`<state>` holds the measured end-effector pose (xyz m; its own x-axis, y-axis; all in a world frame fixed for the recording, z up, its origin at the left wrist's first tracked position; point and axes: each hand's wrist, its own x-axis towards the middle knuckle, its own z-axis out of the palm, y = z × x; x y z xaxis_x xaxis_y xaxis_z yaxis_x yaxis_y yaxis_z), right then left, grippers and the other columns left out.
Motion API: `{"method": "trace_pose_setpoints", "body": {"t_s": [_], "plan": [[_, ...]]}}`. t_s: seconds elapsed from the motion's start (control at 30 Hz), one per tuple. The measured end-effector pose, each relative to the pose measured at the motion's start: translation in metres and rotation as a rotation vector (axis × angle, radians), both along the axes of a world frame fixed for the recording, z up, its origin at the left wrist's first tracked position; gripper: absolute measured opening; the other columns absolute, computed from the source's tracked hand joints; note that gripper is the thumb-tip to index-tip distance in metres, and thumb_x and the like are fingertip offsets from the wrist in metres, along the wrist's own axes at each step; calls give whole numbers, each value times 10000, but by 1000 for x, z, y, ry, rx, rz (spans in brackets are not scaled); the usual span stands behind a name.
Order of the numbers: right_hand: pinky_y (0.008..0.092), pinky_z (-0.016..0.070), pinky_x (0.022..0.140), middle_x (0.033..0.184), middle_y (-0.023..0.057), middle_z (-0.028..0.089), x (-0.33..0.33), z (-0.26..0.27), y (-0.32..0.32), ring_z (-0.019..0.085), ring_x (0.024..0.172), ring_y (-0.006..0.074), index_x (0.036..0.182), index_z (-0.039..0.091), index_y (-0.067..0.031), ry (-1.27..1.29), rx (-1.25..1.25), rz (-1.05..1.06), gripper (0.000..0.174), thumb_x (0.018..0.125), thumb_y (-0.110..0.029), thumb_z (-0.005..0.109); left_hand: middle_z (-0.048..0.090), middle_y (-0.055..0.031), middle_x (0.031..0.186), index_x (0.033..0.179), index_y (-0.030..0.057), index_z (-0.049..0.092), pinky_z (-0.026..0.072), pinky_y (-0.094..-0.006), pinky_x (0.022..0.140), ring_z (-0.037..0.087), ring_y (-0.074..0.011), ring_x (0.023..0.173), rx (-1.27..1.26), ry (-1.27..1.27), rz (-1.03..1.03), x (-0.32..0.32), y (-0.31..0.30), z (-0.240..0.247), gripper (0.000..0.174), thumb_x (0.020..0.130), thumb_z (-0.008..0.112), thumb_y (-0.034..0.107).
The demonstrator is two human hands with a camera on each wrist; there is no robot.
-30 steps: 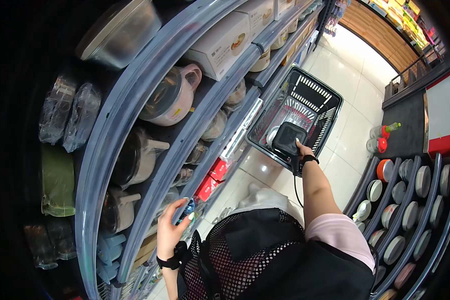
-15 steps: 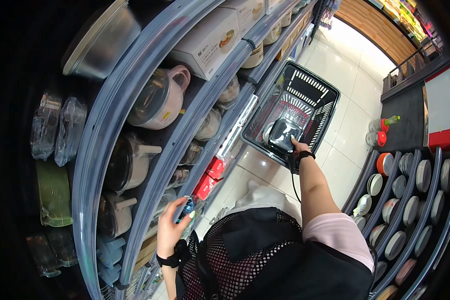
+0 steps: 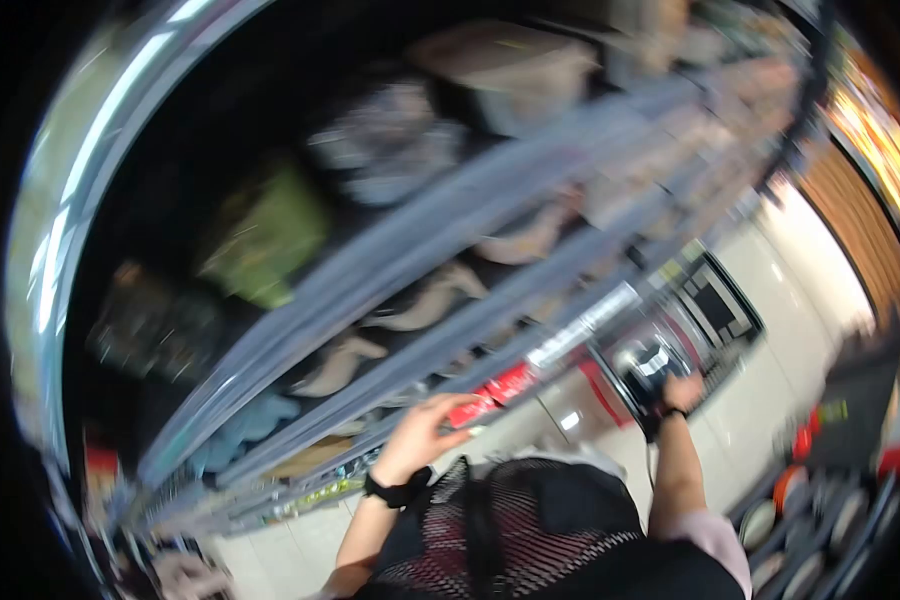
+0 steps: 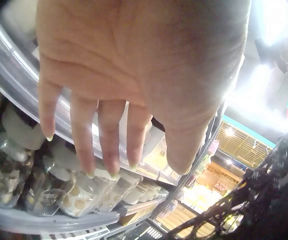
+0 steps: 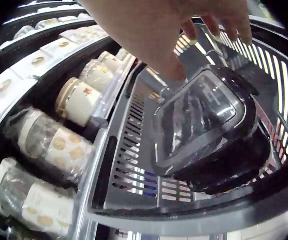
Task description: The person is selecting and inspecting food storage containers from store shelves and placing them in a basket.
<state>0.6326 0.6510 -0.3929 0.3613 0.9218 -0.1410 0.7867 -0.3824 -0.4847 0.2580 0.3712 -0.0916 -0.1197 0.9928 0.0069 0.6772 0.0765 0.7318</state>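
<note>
Nearest in head view: black mesh top (image 3: 530, 500), lower edge cut off. Left hand (image 3: 420, 435) spread, palm to its wrist cam, fingers extended with gaps, thumb well out. Overlaps red boxes (image 3: 495, 395) on a low shelf in head view; can't tell if it touches.

Right hand (image 5: 179, 30) above the basket, fingers loose and apart, not wrapped round anything I can see. Thumb tip just beside the lid edge; contact unclear, back of hand cut off by frame top.

Next down: black container (image 5: 199, 115), clear panel in lid, inside the basket (image 5: 149, 215) at the end toward the person. Lid faces up toward the right wrist cam; long axis runs lower left to upper right there. Underside hidden, glare on lid, contents unreadable.

Beside the basket: shelf of wrapped jars (image 5: 69, 147), cream jars (image 5: 81, 102) further along. Head view motion-blurred: green package (image 3: 275, 235) on upper shelf is a smear, labels unreadable. Farther: pale floor tiles (image 3: 790, 260), then wood panel (image 3: 845, 230).
</note>
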Motion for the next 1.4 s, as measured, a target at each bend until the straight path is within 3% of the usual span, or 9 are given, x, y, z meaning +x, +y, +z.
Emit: {"method": "trace_pose_setpoints", "body": {"t_s": [0.1,0.23,0.4,0.67,0.8,0.9,1.0,1.1,1.4], "plan": [[447,367,1053,1291,272,509,-9,4,-1,467,1211,397,1244,502,96,171,305,114,537,796,-119,706,659,-138,1103,1195,79,606,498,-402,889,623,-338,1036,70,-1,12,-14,-13,2,437,794,728,204],[339,484,818,1006,136,632,-34,17,6,600,899,247,1131,585,29,583,494,158,264,893,-84,579,643,-142,1148,1228,83,583,473,-417,924,607,-340,1063,140,42,22,-35,-30,5,465,809,709,237],[192,341,554,747,-33,506,-124,131,-33,429,631,34,1082,586,-25,812,564,437,156,936,-47,538,644,-130,1150,1219,89,587,476,-412,919,610,-331,1067,187,92,94,-50,-73,6,439,833,694,269],[265,476,645,821,93,649,-300,330,-157,621,691,160,985,622,-2,876,1018,1069,179,820,64,603,656,-125,1130,1208,92,620,503,-381,899,632,-308,1046,95,-6,405,-76,-193,-3,412,833,715,232],[259,508,638,962,145,616,-356,401,-219,603,787,198,982,613,4,1050,1103,1289,245,751,86,607,666,-127,1119,1195,83,625,503,-380,892,636,-309,1043,104,10,499,-76,-238,2,396,827,715,199],[238,537,659,1184,160,528,-394,443,-253,620,851,174,1080,600,18,1105,1234,1347,324,762,61,642,670,-128,1115,1191,71,624,500,-374,892,636,-297,1050,147,16,551,-77,-267,3,401,821,720,194],[348,506,858,1284,194,461,-419,492,-280,522,1145,289,1233,526,22,959,1210,1369,548,742,-63,752,672,-128,1113,1179,55,630,492,-359,903,634,-287,1060,157,-21,647,-74,-295,4,391,814,720,162],[421,424,985,1350,250,408,-441,524,-292,477,1188,379,1379,398,-5,666,1351,1353,779,742,-206,798,672,-124,1113,1164,52,641,488,-354,912,635,-281,1058,203,-83,711,-75,-319,-5,374,808,720,132],[443,478,953,1455,290,302,-470,535,-322,492,1217,447,1443,364,-135,687,1269,1274,901,678,-202,835,676,-115,1119,1153,48,644,485,-345,930,638,-259,1072,224,-151,802,-74,-380,-24,379,793,739,121]]}}
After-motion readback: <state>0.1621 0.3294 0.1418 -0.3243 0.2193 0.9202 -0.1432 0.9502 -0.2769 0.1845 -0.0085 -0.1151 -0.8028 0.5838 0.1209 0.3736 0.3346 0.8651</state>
